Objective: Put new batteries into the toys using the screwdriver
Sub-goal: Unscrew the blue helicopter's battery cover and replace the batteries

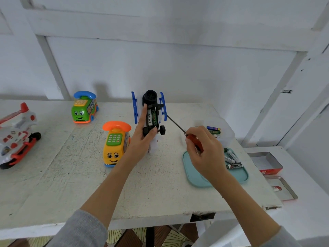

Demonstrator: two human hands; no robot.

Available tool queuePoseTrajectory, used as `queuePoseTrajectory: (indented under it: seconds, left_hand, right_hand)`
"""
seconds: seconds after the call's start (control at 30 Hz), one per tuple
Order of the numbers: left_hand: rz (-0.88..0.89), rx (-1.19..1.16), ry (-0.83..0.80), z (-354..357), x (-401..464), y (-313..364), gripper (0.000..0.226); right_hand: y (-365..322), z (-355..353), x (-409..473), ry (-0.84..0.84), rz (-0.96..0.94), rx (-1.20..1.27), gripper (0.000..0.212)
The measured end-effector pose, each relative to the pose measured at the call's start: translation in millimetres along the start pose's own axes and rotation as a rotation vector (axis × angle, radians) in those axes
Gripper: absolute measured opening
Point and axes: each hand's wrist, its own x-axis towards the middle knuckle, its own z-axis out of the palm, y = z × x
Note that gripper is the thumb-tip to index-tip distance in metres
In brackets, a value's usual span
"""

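Observation:
My left hand (142,138) grips a blue-and-white toy helicopter (151,111) turned belly up over the table. Its battery bay is open and shows a white Heybright battery (149,118) beside a green one. The left index finger lies along the bay's left side. My right hand (204,150) holds a red-handled screwdriver (195,141). Its thin shaft points up-left, with the tip close to the blue skid on the toy's right side. Loose batteries (233,160) lie on a teal tray (195,177) under the right hand.
An orange phone-bus toy (115,143) stands just left of my left arm, a green one (84,108) farther back. A red-and-white helicopter (16,136) lies at the far left. More batteries (213,130) sit behind the right hand. An open red tin (267,163) lies at the right.

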Motion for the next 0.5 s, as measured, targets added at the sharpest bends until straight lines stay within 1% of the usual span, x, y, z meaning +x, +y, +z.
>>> queuePoseTrajectory:
  seconds: [0.1, 0.2, 0.33, 0.5]
  left_hand:
    - [-0.004, 0.008, -0.005, 0.1, 0.9, -0.8, 0.069]
    - [-0.001, 0.029, -0.039, 0.2, 0.2, -3.4, 0.069]
    - [-0.012, 0.091, -0.094, 1.1, 1.9, -3.7, 0.069]
    - [0.023, 0.133, -0.123, -0.9, 1.1, -4.2, 0.067]
  right_hand:
    - [3.7, 3.7, -0.5, -0.055, 0.022, -0.089, 0.012]
    - [0.9, 9.3, 8.7, -0.104, 0.028, -0.116, 0.013]
    - [0.6, 10.8, 25.0, -0.096, 0.05, -0.14, 0.009]
    - [3.5, 5.8, 33.0, -0.091, 0.047, -0.154, 0.006]
